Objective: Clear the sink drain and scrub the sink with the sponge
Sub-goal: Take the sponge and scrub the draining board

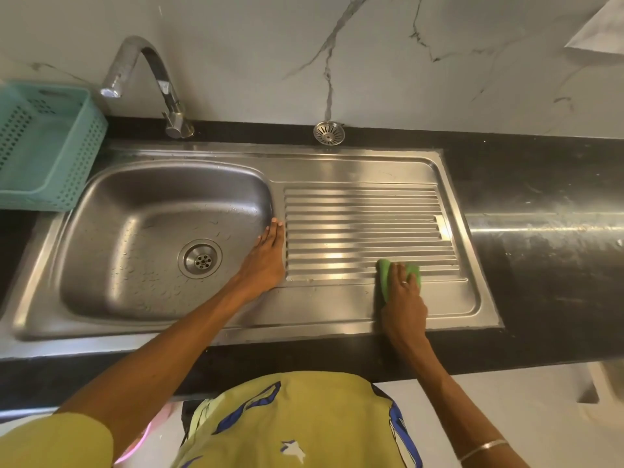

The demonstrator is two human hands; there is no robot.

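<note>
A stainless steel sink (101, 204) has a wet bowl on the left with an open drain (200, 258) in its floor. To the right lies its ribbed draining board (364, 224). My right hand (403, 298) presses a green sponge (385, 270) onto the front edge of the ribs. My left hand (268, 256) rests flat on the ledge between bowl and ribs, fingers together, holding nothing. A round metal drain strainer (329, 132) sits on the black counter behind the sink.
A curved chrome tap (148, 79) stands behind the bowl. A teal perforated basket (44, 143) sits at the left on the black counter (547, 238). A marble-patterned wall runs along the back.
</note>
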